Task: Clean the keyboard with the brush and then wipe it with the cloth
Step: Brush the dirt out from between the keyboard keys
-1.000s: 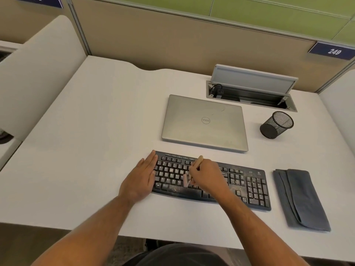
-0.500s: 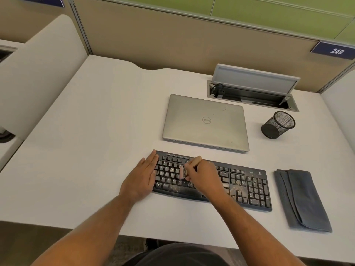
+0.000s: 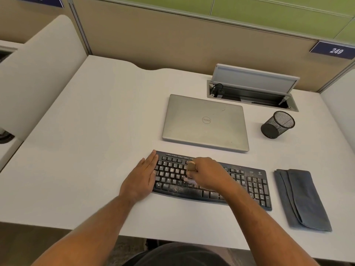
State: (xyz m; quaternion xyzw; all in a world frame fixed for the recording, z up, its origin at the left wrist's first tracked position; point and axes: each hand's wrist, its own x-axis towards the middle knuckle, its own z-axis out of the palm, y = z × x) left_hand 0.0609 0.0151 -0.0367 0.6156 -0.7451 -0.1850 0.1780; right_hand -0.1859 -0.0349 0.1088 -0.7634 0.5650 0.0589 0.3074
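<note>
A dusty black keyboard [image 3: 255, 187] lies on the white desk [image 3: 86, 150] near its front edge. My left hand [image 3: 143, 178] rests flat on the keyboard's left end, fingers together and pointing away from me. My right hand [image 3: 208, 174] is closed around a small wooden-handled brush [image 3: 190, 168], whose pale bristles touch the keys in the left-middle of the keyboard. A folded grey cloth [image 3: 301, 199] lies on the desk just right of the keyboard, apart from both hands.
A closed silver laptop [image 3: 205, 121] sits right behind the keyboard. A black mesh pen cup [image 3: 277, 124] lies tipped to its right. Behind them a cable box [image 3: 251, 93] stands with its lid raised. Partition walls close the back and sides.
My right hand has turned the brush more upright and drawn it slightly toward me over the left-middle keys. My left hand has stayed on the keyboard's left end.
</note>
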